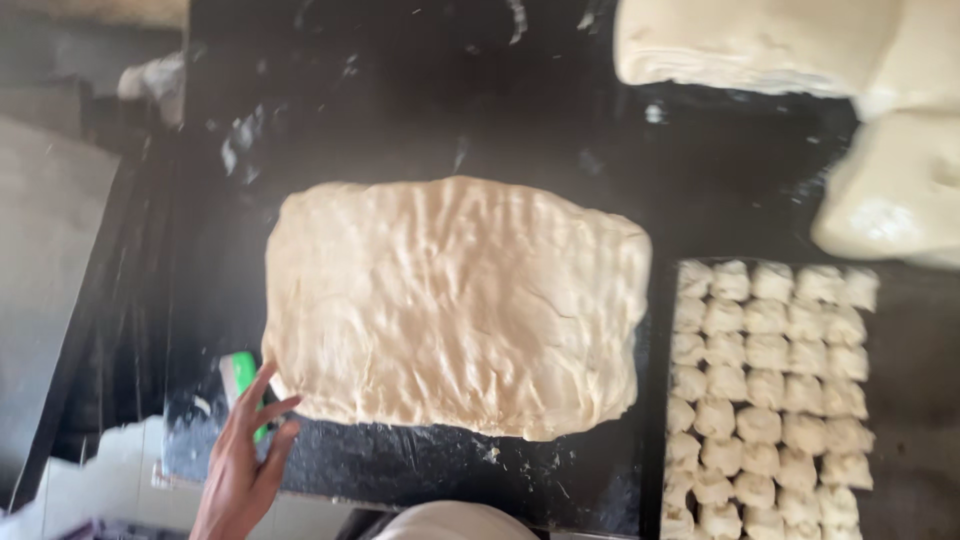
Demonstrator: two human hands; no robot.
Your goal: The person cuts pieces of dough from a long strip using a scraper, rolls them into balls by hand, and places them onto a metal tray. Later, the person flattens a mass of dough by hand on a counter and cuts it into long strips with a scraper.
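A wide, flattened slab of pale dough [455,305] lies on a black worktop [450,110]. My left hand [243,462] reaches in from the bottom left with its fingers spread, touching a green and white scraper [240,382] that lies beside the slab's near left corner. The fingers rest over the scraper and I cannot tell whether they grip it. My right hand is out of view.
A dark tray [905,400] at the right holds several rows of small cut dough pieces [768,390]. Large dough blocks [760,45] sit at the far right, another [890,190] below them. A grey surface [45,270] lies at the left.
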